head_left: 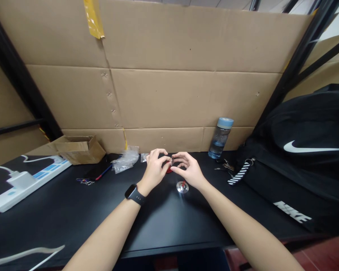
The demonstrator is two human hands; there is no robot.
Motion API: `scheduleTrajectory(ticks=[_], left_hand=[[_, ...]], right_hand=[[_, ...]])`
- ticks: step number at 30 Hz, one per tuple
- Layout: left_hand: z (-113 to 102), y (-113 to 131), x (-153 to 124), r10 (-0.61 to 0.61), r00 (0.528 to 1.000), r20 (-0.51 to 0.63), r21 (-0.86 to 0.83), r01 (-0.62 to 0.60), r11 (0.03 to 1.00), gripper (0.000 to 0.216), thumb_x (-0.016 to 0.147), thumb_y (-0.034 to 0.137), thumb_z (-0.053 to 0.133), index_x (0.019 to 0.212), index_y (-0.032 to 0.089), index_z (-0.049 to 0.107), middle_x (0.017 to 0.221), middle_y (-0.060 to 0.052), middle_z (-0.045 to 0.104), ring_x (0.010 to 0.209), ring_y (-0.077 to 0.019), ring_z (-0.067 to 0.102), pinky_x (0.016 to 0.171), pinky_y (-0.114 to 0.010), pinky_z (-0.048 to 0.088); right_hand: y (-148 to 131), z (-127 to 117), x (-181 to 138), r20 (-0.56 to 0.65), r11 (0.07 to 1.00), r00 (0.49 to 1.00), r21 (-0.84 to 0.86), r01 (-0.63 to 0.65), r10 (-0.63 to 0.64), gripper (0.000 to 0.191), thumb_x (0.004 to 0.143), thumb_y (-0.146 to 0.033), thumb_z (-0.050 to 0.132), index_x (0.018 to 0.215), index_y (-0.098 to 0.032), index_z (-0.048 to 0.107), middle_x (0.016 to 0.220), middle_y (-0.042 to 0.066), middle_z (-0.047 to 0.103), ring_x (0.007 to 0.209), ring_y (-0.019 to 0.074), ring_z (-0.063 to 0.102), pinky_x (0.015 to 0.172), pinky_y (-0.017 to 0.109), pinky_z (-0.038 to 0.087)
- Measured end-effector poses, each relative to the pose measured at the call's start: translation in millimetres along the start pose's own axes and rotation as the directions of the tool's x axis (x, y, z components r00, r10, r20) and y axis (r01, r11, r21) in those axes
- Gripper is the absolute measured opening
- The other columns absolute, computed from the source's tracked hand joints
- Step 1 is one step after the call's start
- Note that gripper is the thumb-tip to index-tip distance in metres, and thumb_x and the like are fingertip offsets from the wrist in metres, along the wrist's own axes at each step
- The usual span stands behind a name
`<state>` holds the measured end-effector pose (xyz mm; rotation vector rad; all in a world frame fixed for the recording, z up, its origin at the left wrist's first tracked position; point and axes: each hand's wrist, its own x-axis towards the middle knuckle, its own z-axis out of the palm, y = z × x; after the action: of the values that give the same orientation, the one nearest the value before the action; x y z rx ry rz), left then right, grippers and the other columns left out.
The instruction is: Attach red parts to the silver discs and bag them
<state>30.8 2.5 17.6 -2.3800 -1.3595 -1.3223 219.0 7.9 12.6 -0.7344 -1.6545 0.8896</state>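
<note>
One piece (172, 162), apparently, in grip of left hand (156, 167) and right hand (191, 171), disc (182, 189) near.

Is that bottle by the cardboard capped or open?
Capped: the blue lid covers the top of the clear bottle.

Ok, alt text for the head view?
A person's left hand and right hand meet at a small item too blurred to identify, above a black table. A shiny metal disc sits nearer the viewer. A cardboard wall stands behind; a bottle and black bag sit right, a power strip left.
</note>
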Motion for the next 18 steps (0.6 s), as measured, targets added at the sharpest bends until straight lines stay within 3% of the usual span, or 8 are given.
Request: scheduleTrajectory(ticks=[6, 12, 18], left_hand=[[-3.2, 5.6, -1.4, 0.051, 0.999, -0.014, 0.095, -0.050, 0.994, 0.009, 0.094, 0.023, 0.065, 0.092, 0.024, 0.073, 0.120, -0.008, 0.062, 0.121, -0.0282, 0.049, 0.098, -0.045, 0.037], [-5.4, 10.9, -0.7, 0.045, 0.998, -0.051, 0.080, -0.041, 0.996, 0.010, 0.096, 0.025, 0.063, 0.095, 0.024, 0.073, 0.115, -0.008, 0.063, 0.117, -0.0267, 0.051, 0.097, -0.044, 0.038], [-10.1, 6.0, 2.2, 0.041, 0.998, -0.038, 0.094, -0.037, 0.995, 0.012, 0.096, 0.027, 0.063, 0.094, 0.025, 0.074, 0.118, -0.008, 0.062, 0.120, -0.0285, 0.049, 0.099, -0.046, 0.036]], right_hand=[[3.1, 3.4, -0.3, -0.028, 0.996, 0.999, 0.082, -0.043, 0.046, 0.044, 0.070, -0.034, 0.087, 0.105, -0.023, 0.062, 0.119, 0.010, 0.072, 0.103, 0.0234, 0.074, 0.083, 0.034, 0.061], [1.9, 0.4, 0.9, -0.019, 0.971, 0.991, 0.204, -0.124, 0.131, 0.031, 0.069, -0.037, 0.089, 0.085, -0.019, 0.069, 0.113, 0.008, 0.077, 0.100, 0.0250, 0.076, 0.095, 0.042, 0.062], [-1.4, -7.7, 1.5, 0.041, 0.995, 0.995, 0.036, -0.091, 0.090, 0.029, 0.083, -0.042, 0.077, 0.102, -0.020, 0.078, 0.105, 0.007, 0.080, 0.099, 0.0264, 0.076, 0.096, 0.046, 0.061]])
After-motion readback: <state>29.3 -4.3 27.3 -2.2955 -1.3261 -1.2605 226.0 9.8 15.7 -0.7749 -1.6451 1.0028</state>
